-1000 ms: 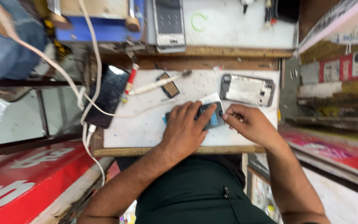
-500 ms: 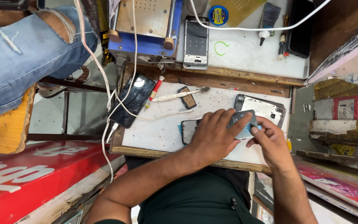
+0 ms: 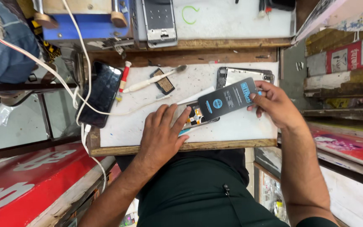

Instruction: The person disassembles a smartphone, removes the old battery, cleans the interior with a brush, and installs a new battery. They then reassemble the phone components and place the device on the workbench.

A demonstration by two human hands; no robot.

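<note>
The right hand [image 3: 274, 105] pinches a dark rectangular battery with blue markings [image 3: 227, 98] at three o'clock on the white wooden-edged workboard [image 3: 139, 122]. The left hand [image 3: 161, 134], fingers spread, presses flat on an opened phone [image 3: 196, 115] under the battery.

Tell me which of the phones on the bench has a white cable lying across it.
The black phone at the left edge of the white work board. The frame above and the frame near the right hand have none.
</note>
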